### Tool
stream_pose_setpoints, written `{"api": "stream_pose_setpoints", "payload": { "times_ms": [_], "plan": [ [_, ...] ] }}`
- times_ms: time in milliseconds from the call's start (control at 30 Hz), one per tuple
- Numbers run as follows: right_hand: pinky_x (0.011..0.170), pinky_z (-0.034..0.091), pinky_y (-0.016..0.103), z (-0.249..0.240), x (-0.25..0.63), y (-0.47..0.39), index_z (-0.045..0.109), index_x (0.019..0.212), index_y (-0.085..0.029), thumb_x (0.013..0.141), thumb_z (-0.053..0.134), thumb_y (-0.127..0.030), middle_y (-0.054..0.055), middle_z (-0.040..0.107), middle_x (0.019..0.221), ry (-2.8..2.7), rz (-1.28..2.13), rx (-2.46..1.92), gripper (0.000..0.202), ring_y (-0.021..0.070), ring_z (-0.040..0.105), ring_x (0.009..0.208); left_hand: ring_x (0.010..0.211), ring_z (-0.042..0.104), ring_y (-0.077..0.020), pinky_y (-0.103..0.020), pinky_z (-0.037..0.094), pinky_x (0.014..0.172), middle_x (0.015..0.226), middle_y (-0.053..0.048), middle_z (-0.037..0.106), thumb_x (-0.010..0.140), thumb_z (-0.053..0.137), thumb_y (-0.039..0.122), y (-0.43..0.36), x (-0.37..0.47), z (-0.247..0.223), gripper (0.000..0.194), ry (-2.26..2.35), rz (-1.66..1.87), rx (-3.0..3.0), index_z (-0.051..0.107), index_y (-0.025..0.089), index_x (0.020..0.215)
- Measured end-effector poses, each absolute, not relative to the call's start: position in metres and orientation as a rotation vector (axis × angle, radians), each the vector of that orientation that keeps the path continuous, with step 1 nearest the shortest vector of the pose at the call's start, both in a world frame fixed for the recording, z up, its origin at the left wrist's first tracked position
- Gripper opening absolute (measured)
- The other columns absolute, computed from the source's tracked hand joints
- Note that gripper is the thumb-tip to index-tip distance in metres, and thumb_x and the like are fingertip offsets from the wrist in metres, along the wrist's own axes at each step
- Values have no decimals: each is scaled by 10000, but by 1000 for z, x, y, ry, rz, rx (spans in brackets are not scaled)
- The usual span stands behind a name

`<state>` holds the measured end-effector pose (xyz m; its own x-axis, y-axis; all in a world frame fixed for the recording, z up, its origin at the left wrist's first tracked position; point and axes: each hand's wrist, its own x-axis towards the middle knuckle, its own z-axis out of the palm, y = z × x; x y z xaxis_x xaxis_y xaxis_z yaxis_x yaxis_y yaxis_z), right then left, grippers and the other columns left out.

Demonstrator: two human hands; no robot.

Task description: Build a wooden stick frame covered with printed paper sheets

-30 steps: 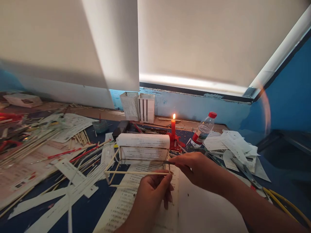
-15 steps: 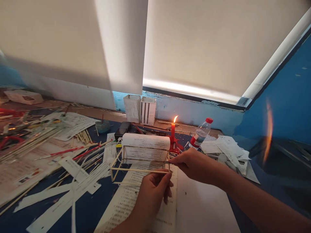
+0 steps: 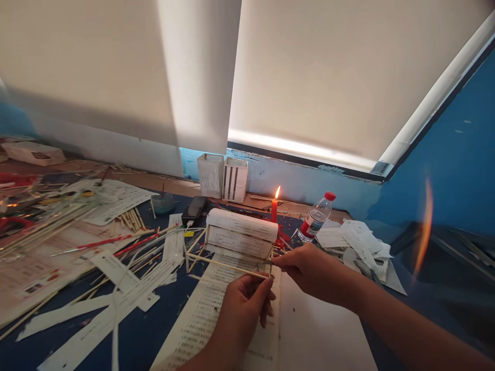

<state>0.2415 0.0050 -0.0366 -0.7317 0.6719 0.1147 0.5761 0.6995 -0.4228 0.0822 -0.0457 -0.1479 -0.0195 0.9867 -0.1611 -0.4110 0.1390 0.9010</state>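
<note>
My left hand [image 3: 243, 304] is closed, pinching the near right corner of a frame of thin wooden sticks [image 3: 228, 267]. Printed paper [image 3: 242, 240] covers the frame's far side, and its top curls over. From the right, my right hand [image 3: 311, 273] is closed on a small thin grey blade-like tool [image 3: 267, 262], whose tip points left at the frame's right end. Its exact kind is not clear. Beneath the frame lies a long printed sheet [image 3: 197, 319], with a blank white sheet [image 3: 313, 330] to its right.
A lit red candle [image 3: 274, 208] burns just behind the frame, near a water bottle [image 3: 315, 222]. Paper scraps [image 3: 365, 245] lie to the right. Paper strips [image 3: 93, 314], sticks and red-handled brushes [image 3: 104, 241] clutter the left. Two paper boxes [image 3: 235, 180] stand against the wall.
The frame has turned slightly, its left end shifting right and upward in the picture. Both hands keep nearly the same places and grips. The view has shifted a little.
</note>
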Motion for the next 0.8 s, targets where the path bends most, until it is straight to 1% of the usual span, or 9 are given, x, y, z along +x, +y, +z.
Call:
{"api": "stream_pose_setpoints", "payload": {
  "times_ms": [167, 333, 433, 533, 700, 800],
  "plan": [
    [558, 432, 211, -38, 239, 4, 794, 929, -210, 975, 505, -163, 21, 733, 704, -2622, 577, -1057, 296, 111, 589, 571, 402, 519, -103, -213, 375, 359, 592, -18, 658, 687, 821, 510, -46, 82, -148, 414, 996, 1301, 762, 698, 124, 771],
    [534, 392, 218, -45, 231, 1, 780, 867, -203, 973, 491, -160, 8, 696, 644, -2627, 492, -1157, 311, 104, 548, 535, 397, 512, -102, -215, 367, 353, 582, -13, 642, 679, 823, 524, -44, 81, -149, 429, 985, 1306, 749, 699, 122, 764],
    [556, 413, 221, -51, 227, 0, 773, 842, -204, 963, 486, -134, 13, 708, 660, -2606, 449, -1180, 318, 110, 575, 551, 392, 503, -104, -219, 364, 352, 563, -8, 624, 671, 826, 531, -43, 80, -148, 434, 986, 1301, 743, 702, 123, 753],
    [573, 440, 223, -51, 226, 2, 783, 873, -208, 945, 501, -113, 25, 730, 685, -2608, 418, -1156, 306, 118, 608, 566, 400, 506, -103, -218, 362, 356, 577, -8, 628, 670, 828, 524, -44, 80, -147, 427, 993, 1300, 741, 704, 126, 761],
    [548, 451, 218, -39, 232, 6, 806, 915, -239, 940, 513, -121, 34, 760, 736, -2640, 425, -1117, 316, 131, 658, 591, 406, 499, -96, -215, 365, 369, 593, -11, 641, 690, 814, 516, -45, 80, -147, 413, 1006, 1302, 747, 695, 129, 769],
    [543, 443, 210, -34, 235, 9, 804, 964, -256, 940, 514, -114, 28, 775, 785, -2645, 419, -1106, 324, 126, 669, 603, 418, 508, -99, -213, 376, 381, 602, -11, 647, 696, 805, 516, -44, 80, -147, 428, 1018, 1297, 755, 706, 123, 834]
  ]
}}
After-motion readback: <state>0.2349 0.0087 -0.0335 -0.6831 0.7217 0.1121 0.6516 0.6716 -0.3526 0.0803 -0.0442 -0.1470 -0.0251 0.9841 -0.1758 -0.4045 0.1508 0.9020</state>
